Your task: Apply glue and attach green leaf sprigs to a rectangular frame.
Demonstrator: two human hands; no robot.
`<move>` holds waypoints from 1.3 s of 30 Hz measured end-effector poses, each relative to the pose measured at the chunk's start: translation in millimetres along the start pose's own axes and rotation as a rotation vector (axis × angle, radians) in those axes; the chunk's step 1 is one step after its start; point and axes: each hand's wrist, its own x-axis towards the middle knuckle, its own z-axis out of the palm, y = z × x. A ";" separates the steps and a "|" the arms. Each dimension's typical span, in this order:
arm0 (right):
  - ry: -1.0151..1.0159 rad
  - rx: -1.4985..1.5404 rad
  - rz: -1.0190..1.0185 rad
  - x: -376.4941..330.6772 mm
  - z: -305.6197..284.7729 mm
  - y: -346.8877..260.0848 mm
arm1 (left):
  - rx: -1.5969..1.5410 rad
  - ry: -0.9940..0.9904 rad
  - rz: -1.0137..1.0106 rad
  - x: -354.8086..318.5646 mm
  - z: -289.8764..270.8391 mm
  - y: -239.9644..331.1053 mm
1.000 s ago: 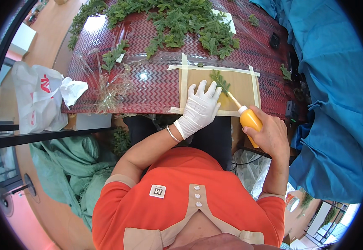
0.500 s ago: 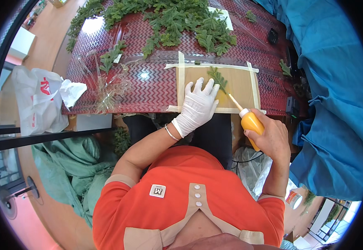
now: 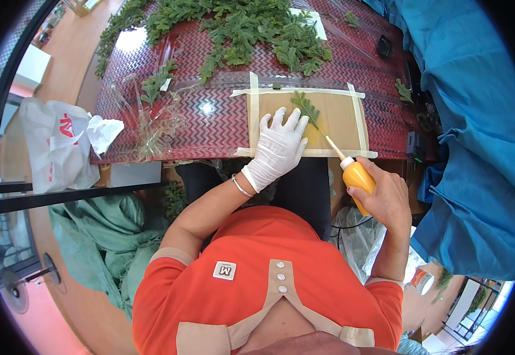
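The broad bench (image 3: 216,133), covered in red-and-black zigzag cloth under clear plastic, runs beneath and beyond both hands. Past the left hand's fingertips, toward the far side, lies a heap of green, needle-leaved sprigs (image 3: 240,38), which leaves the near edge free for working room. Out to the left of that hand sits a tangle of thin, clear strands (image 3: 160,127). Directly under the left hand is a flat, brown rectangular board (image 3: 340,115), bordered by cream tape strips (image 3: 254,121) that probably keep it from sliding.

The white-gloved left hand (image 3: 280,141) lies palm down on the board with its fingers slightly spread, apparently for steadying; whether its fingertips press on anything is unclear. The bare right hand (image 3: 385,195) is wrapped round a yellow plastic squeeze bottle (image 3: 359,178), tilting it so that the narrow, pale nozzle (image 3: 336,149) points away from the palm and down toward the board. Just beside the left fingertips, a single small green sprig (image 3: 306,107) lies on the board, its stem end near the nozzle tip; contact between them cannot be made out.
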 end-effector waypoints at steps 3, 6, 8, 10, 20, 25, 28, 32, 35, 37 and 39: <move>0.002 0.019 0.007 -3.2 1.3 2.0 | 0.002 -0.006 0.004 0.7 -0.9 0.0; 0.007 0.048 0.021 -7.4 2.4 5.6 | -0.010 0.049 0.009 3.1 -1.8 0.5; 0.015 0.061 0.020 -11.9 3.5 9.3 | -0.006 0.072 0.013 3.8 -2.9 1.4; 0.071 0.176 -0.008 -18.0 7.6 16.3 | -0.085 0.060 -0.011 2.0 -2.8 0.6; 0.487 0.734 -0.289 23.0 65.2 41.7 | -0.041 0.219 0.074 -23.3 -15.2 2.8; 0.653 0.890 -0.364 79.7 78.9 34.7 | -0.079 0.112 0.214 -94.6 -31.8 -1.5; 0.720 0.953 -0.392 111.7 85.6 26.0 | -0.044 -0.010 0.262 -125.4 -11.1 -23.3; 0.865 0.965 -0.409 143.5 103.6 21.9 | 0.112 -0.002 0.154 -146.5 11.6 -42.1; 0.880 0.962 -0.414 160.6 118.6 25.0 | 0.007 0.061 0.181 -133.3 -11.5 -34.4; 0.881 0.940 -0.395 160.8 131.1 29.3 | -0.128 0.111 0.202 -123.4 -36.9 -16.5; 0.862 0.953 -0.387 153.6 133.5 26.1 | -0.195 0.068 0.218 -88.9 -85.7 -19.1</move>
